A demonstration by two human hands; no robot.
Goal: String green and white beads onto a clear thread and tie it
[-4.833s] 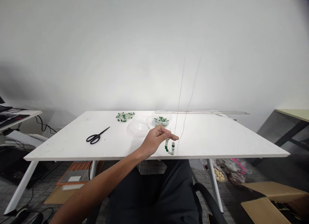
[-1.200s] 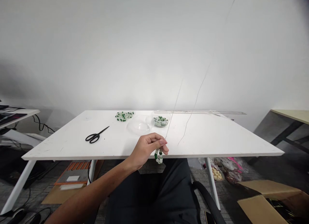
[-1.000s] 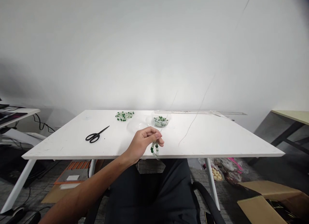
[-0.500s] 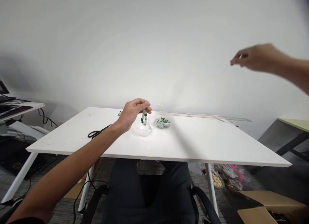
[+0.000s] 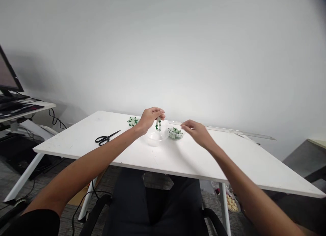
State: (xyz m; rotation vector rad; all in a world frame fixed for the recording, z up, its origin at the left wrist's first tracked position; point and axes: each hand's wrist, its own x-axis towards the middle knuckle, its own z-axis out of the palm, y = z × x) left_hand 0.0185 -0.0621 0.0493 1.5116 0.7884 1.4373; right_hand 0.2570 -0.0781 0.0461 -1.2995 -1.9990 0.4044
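Note:
My left hand (image 5: 149, 116) pinches a short strand of green and white beads (image 5: 158, 124), which hangs just above an empty clear bowl (image 5: 156, 139) on the white table (image 5: 84, 141). My right hand (image 5: 196, 133) hovers low over the table to the right, its fingertips pinched together beside a small clear bowl of green beads (image 5: 175, 133). The thin thread it pinches is barely visible here. A loose pile of green beads (image 5: 132, 121) lies behind my left hand.
Black scissors (image 5: 107, 139) lie on the left part of the table. A long clear ruler (image 5: 236, 131) lies along the back edge. A side desk with a monitor (image 5: 7, 78) stands at the left. Bags (image 5: 231, 202) sit under the table.
My left hand carried the bead strand from the table's front edge to above the empty bowl. My right hand came down from high at the right to beside the bead bowl.

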